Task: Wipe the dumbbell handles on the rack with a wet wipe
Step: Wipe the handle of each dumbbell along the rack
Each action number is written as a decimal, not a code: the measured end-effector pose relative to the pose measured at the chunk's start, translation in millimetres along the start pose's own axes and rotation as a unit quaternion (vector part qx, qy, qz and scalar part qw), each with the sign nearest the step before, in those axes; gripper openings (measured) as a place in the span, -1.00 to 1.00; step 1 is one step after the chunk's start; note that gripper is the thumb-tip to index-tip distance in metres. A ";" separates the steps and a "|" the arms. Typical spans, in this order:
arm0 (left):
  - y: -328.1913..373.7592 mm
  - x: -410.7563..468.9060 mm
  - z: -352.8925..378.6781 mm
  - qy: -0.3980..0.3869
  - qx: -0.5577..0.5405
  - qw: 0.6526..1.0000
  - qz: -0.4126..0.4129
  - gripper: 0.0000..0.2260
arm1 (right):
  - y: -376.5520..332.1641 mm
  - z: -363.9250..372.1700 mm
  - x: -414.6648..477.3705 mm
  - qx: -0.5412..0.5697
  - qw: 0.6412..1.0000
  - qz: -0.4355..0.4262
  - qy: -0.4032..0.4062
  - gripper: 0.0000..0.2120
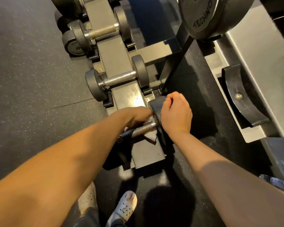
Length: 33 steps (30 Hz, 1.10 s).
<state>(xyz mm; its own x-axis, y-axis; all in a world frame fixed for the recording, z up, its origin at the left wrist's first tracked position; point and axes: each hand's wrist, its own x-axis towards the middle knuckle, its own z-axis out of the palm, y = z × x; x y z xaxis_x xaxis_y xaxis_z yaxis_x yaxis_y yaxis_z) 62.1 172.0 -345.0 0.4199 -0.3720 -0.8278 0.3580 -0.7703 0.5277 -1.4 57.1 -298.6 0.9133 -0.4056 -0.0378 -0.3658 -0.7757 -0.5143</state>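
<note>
Seen from the head camera, the rack (120, 54) runs away from us. Two other dumbbells (120, 77) lie across it beyond our hands, and the black plate (202, 17) to the rack's right reads "TECHNO". The nearest dumbbell (156, 104) sits at the rack's near end. Our left hand (138, 115), blurred, curls its fingers round the wet wipe (152, 135) on the handle (143, 128). Our right hand (175, 115) clasps that dumbbell's right end, fingers curled over it.
</note>
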 end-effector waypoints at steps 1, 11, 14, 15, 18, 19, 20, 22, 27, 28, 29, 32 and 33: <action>-3.0 2.8 -2.6 -0.077 -0.083 0.993 -0.012 -0.82 | 0.5 0.0 0.3 -0.002 1.000 0.000 0.000 -0.85; -40.7 -30.4 51.9 0.239 -0.071 0.948 0.197 -0.70 | -0.3 1.2 -0.8 -0.001 1.000 0.007 0.008 -0.83; -52.6 -51.8 87.6 0.363 0.107 0.882 0.279 -0.86 | -0.9 1.7 -1.8 -0.004 1.000 0.006 0.008 -0.82; -55.2 -53.1 95.3 0.377 0.153 0.862 0.302 -0.90 | -0.9 1.8 -1.9 -0.004 1.000 0.005 0.007 -0.83; -53.6 -47.3 93.5 0.389 0.166 0.856 0.297 -0.90 | 0.5 2.6 -2.4 -0.002 1.000 0.003 0.009 -0.83; -50.3 -44.9 88.4 0.392 0.156 0.866 0.270 -0.86 | 0.7 2.7 -2.7 -0.003 1.000 0.002 0.010 -0.83; -48.3 -40.3 84.3 0.390 0.152 0.875 0.244 -0.82 | 1.1 3.2 -2.9 -0.005 1.000 0.002 0.010 -0.84; -44.1 -32.5 78.4 0.373 0.178 0.884 0.219 -0.81 | 1.4 3.6 -2.7 -0.008 1.000 0.003 0.010 -0.84; -38.2 -26.3 47.2 0.220 0.247 0.916 0.225 -0.77 | 0.5 1.3 -2.6 -0.010 1.000 0.009 0.006 -0.85; -38.7 -26.1 37.3 0.180 0.242 0.925 0.230 -0.75 | 0.4 1.1 -2.9 -0.011 1.000 0.008 0.004 -0.86; -41.4 -24.2 28.2 0.151 0.218 0.935 0.236 -0.72 | 0.3 1.0 -3.1 -0.012 1.000 0.008 0.002 -0.86; -50.6 -19.3 11.8 0.118 0.015 0.976 0.184 -0.61 | 0.5 1.1 -2.6 -0.011 1.000 0.010 0.001 -0.85; -49.8 -17.9 11.1 0.126 -0.052 0.980 0.146 -0.60 | 0.7 1.3 -2.4 -0.011 1.000 0.011 0.002 -0.85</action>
<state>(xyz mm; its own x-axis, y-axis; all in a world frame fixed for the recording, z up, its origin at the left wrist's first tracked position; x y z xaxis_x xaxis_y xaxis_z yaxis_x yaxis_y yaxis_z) 27.5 211.2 -358.6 0.7048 -0.4188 -0.5726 0.2695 -0.5886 0.7622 -3.6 58.1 -300.0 0.9043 -0.4245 -0.0447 -0.3893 -0.7773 -0.4942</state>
